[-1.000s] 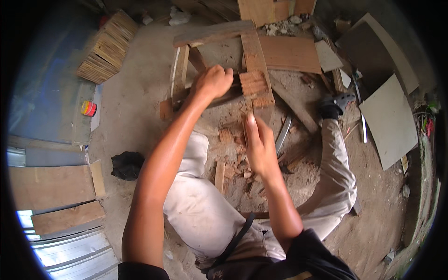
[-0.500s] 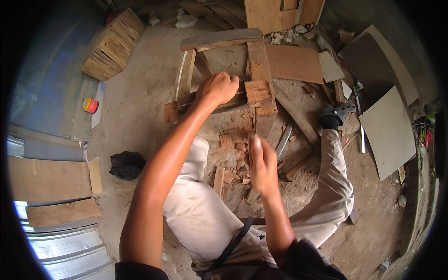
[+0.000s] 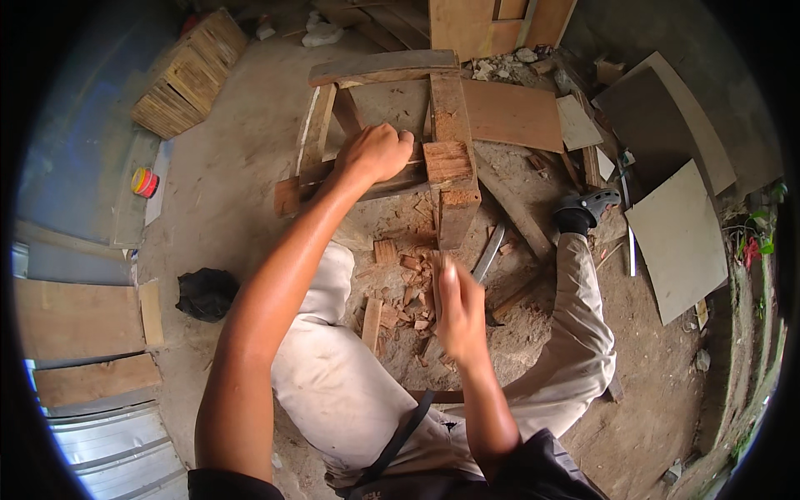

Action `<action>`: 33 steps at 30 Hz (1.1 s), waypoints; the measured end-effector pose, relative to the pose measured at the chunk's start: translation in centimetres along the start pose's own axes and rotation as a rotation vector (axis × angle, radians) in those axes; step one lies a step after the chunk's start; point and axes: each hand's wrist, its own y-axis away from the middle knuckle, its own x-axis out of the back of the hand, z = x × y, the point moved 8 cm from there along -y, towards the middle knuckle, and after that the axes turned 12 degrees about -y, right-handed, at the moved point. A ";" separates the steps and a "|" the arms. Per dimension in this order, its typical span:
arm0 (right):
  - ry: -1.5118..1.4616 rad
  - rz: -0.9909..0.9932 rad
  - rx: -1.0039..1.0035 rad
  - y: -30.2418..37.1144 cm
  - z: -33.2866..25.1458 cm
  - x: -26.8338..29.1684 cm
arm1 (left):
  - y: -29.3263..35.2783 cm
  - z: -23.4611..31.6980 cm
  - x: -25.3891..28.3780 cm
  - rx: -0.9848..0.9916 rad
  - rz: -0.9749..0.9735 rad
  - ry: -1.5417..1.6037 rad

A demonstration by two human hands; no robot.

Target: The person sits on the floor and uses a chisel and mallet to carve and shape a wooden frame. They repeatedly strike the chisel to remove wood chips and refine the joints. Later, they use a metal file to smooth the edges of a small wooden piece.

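Note:
In front of me is a rough wooden frame [image 3: 383, 67] with thick weathered beams. My left hand [image 3: 377, 153] is closed over its near crossbar [image 3: 400, 182], the fingertips hidden on the far side. Just right of that hand, a reddish, rough-cut block end [image 3: 447, 162] sits across the right beam [image 3: 451, 104]. My right hand [image 3: 461, 312] is closed, thumb up, below the beam's near end [image 3: 458, 218]. It holds a thin, blade-like tool [image 3: 437, 271] seen edge-on; motion blur hides its exact kind.
Reddish wood chips [image 3: 408, 308] litter the dirt floor between my legs. A curved metal blade [image 3: 489, 254] lies beside a long plank [image 3: 517, 208]. Flat panels [image 3: 679, 242] stand right; a black bag [image 3: 207, 293], a red-yellow tub [image 3: 144, 182] and stacked wooden slats [image 3: 190, 79] are left.
My right hand has drawn slightly toward me with the tool, away from the beam's end. My left hand keeps its place on the crossbar. The whole view has shifted a little.

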 end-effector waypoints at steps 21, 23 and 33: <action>-0.053 -0.055 0.120 -3.0 -1.6 -0.3 | 0.0 -0.5 -0.2 0.062 0.125 -0.015; 0.004 -0.039 0.126 -4.7 -1.7 -0.8 | 0.3 -0.4 0.2 0.055 0.159 -0.015; 0.065 -0.001 -0.047 -0.9 0.0 0.2 | 0.2 -0.1 -0.4 0.060 -0.012 0.065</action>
